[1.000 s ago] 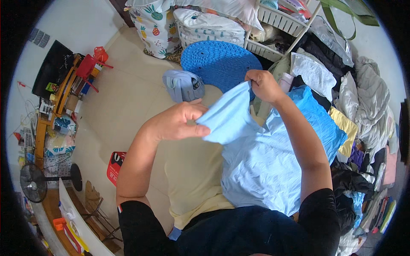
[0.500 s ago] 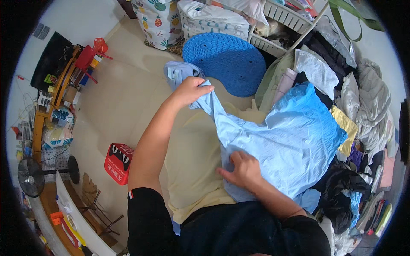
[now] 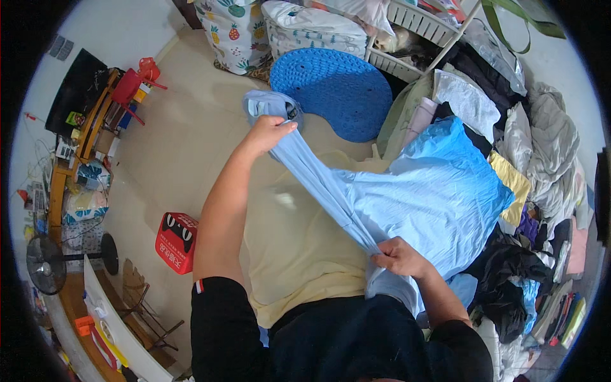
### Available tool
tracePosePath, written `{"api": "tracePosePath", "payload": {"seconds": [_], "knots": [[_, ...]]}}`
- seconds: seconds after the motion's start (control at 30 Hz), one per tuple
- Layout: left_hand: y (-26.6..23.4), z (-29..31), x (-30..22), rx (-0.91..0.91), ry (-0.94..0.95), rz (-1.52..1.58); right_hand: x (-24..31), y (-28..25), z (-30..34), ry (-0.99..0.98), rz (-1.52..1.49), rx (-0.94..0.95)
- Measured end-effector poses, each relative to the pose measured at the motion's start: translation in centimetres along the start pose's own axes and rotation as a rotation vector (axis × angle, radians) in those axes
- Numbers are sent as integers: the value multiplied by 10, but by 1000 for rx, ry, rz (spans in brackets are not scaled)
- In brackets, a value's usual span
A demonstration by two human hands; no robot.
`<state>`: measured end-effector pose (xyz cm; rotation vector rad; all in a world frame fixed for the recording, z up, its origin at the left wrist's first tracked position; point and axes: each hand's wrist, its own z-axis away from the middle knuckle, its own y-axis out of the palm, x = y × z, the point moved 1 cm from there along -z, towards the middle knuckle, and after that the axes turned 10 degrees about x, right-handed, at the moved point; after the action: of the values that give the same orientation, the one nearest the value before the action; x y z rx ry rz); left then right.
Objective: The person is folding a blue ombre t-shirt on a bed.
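A light blue garment (image 3: 414, 207) is stretched diagonally across my lap, its far right part a brighter blue. My left hand (image 3: 268, 135) pinches the garment toward its upper left end, where a bunched bit hangs past my fingers. Lower right, my right hand (image 3: 402, 256) is closed on the near edge, pulling it into a taut fold between both hands. Some of the garment drapes below my right hand against my body. Beneath it, a pale yellow cloth (image 3: 299, 254) covers my lap.
Ahead on the floor lies a blue textured mat (image 3: 337, 89). Piled clothes (image 3: 550, 146) fill the right side. White baskets (image 3: 423, 24) and a fruit-print bag (image 3: 235, 35) stand at the back. On the left are a red box (image 3: 177, 243), a fan (image 3: 46, 264) and a red chair (image 3: 127, 89).
My right hand, earlier resting on the garment with fingers spread, has moved right and gripped its edge. My left hand shifted slightly left, and the fold between them straightened.
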<state>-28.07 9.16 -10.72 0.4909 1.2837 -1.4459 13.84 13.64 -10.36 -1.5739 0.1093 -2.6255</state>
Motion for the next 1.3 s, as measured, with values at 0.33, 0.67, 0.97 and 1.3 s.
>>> {"api": "tracePosePath", "payload": {"seconds": [0.33,0.67,0.97,1.3], "knots": [[-2,21,12,194,-188,477,17,18,-6,45,-106,245],[3,47,31,247,-9,660,68,14,-74,-225,556,-470],[11,40,31,122,19,654,39,16,-103,-217,161,-333],[11,39,52,122,-79,343,26,-9,-104,-102,-659,-159]]}}
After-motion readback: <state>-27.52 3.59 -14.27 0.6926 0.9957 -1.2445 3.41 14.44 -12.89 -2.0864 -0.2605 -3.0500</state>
